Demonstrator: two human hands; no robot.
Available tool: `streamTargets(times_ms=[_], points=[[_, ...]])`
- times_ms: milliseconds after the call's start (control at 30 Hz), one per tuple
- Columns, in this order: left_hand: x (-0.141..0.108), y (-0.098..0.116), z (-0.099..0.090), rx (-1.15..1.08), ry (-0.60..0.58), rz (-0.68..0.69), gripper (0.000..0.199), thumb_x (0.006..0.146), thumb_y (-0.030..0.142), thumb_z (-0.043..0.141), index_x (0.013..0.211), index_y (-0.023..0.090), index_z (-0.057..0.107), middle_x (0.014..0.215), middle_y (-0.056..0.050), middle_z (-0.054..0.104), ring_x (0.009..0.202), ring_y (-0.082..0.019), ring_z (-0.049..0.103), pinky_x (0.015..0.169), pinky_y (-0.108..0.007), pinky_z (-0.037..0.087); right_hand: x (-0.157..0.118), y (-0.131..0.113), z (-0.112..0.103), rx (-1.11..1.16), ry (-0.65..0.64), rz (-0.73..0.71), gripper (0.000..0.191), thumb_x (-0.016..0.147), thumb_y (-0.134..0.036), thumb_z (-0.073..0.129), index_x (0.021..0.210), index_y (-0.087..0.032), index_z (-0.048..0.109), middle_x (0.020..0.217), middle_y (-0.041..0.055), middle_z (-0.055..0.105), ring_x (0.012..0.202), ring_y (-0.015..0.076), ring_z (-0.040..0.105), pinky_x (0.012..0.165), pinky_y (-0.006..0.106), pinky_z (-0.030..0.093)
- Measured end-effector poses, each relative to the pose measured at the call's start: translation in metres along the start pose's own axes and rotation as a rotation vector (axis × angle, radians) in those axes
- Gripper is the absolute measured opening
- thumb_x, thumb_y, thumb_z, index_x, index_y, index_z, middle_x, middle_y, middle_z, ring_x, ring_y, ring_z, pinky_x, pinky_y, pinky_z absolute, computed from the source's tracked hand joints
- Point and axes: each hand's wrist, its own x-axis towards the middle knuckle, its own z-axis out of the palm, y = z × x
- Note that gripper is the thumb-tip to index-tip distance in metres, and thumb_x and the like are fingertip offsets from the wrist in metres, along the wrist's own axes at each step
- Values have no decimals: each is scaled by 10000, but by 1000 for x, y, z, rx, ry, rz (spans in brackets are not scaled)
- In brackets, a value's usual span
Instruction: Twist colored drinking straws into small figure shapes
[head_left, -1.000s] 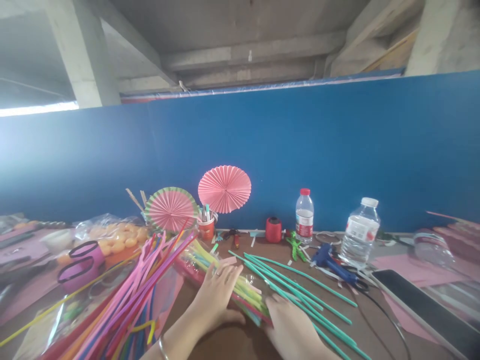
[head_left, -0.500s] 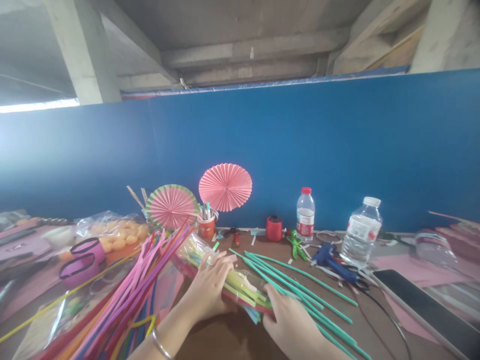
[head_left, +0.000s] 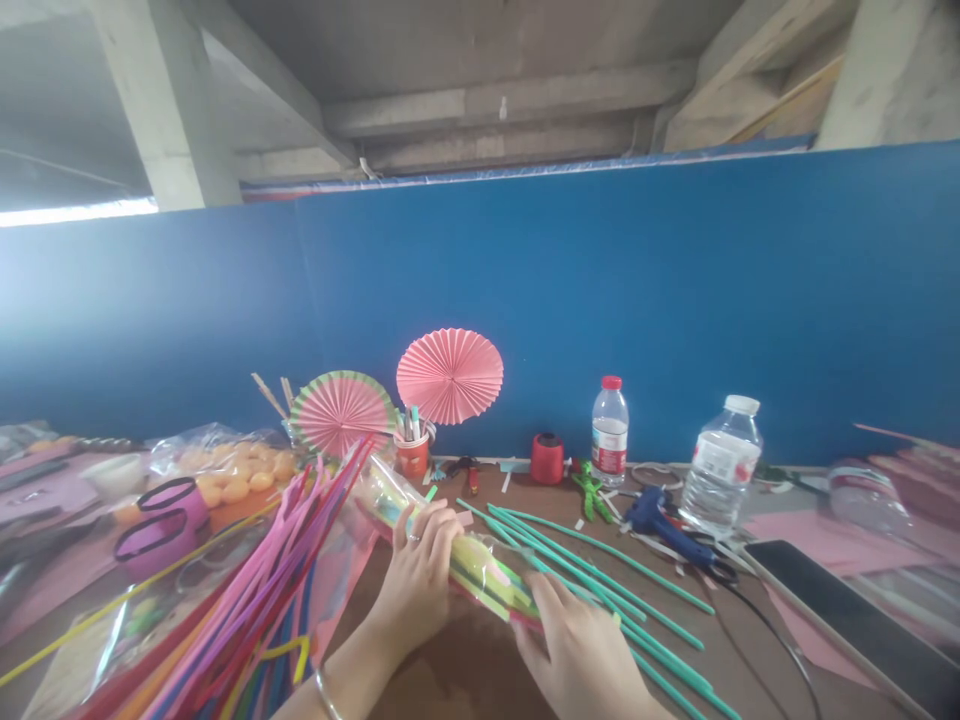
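A clear plastic bag with yellow and green strips [head_left: 482, 572] lies slantwise between my hands. My left hand [head_left: 421, 565] is wrapped round its middle, a ring and a bracelet showing. At the bag's lower right end, my right hand [head_left: 574, 640] grips it with bent fingers. Teal pipe cleaners [head_left: 600, 570] are spread on the brown table just beyond and right of my right hand. A big bundle of pink, purple, red and blue pipe cleaners [head_left: 262, 570] lies left of my left hand.
Pink paper fans [head_left: 450, 376] stand at the back near a cup of pens [head_left: 412, 458]. Two bottles [head_left: 610, 440], a blue glue gun [head_left: 667, 525] and a phone [head_left: 847, 610] are on the right. Purple rings [head_left: 154, 545] and a bag of orange balls [head_left: 240, 468] lie left.
My right hand has shifted slightly left and its fingers have moved over the bag's end. The light blue strip ends that stuck out there no longer show.
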Motion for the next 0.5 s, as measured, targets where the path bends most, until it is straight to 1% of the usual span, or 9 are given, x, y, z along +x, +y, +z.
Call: streamTargets(times_ms=[133, 267, 333, 400, 500], points=[[0, 6, 1, -16, 2, 14, 373, 727, 318, 493, 1046, 127, 476, 1100, -148, 533, 1156, -301, 376, 994, -490, 151, 2, -1, -1, -21, 7, -31, 270, 753, -144, 456, 1006, -213, 520, 838, 36, 635, 681, 192, 633, 564, 233, 421], [0, 19, 1, -62, 28, 19, 306, 724, 150, 412, 1022, 138, 481, 1096, -141, 541, 1166, -275, 377, 998, -491, 141, 6, -2, 6, -44, 18, -54, 440, 723, -84, 474, 1142, -219, 475, 985, 54, 631, 752, 198, 634, 627, 247, 451], [0, 25, 1, -86, 16, 28, 332, 705, 80, 374, 1011, 144, 485, 1069, -130, 557, 1166, -259, 382, 1004, -484, 131, 7, -4, 10, -59, 10, -50, 431, 729, -69, 462, 1135, -212, 492, 1032, 62, 622, 783, 203, 630, 656, 256, 457], [-1, 29, 2, -101, 1, 48, 360, 693, 60, 363, 1021, 143, 482, 1046, -124, 567, 1171, -256, 379, 1010, -481, 118, 7, -5, 11, -46, -2, -33, 405, 736, -69, 454, 1112, -208, 512, 1048, 63, 619, 808, 207, 625, 685, 263, 458], [-2, 29, 3, -98, -5, 47, 371, 691, 56, 360, 1032, 142, 478, 1061, -123, 565, 1180, -256, 370, 1013, -482, 99, 6, -5, 5, 44, -14, -30, 391, 754, -147, 481, 1140, -212, 479, 1053, 58, 613, 861, 207, 612, 722, 264, 454]])
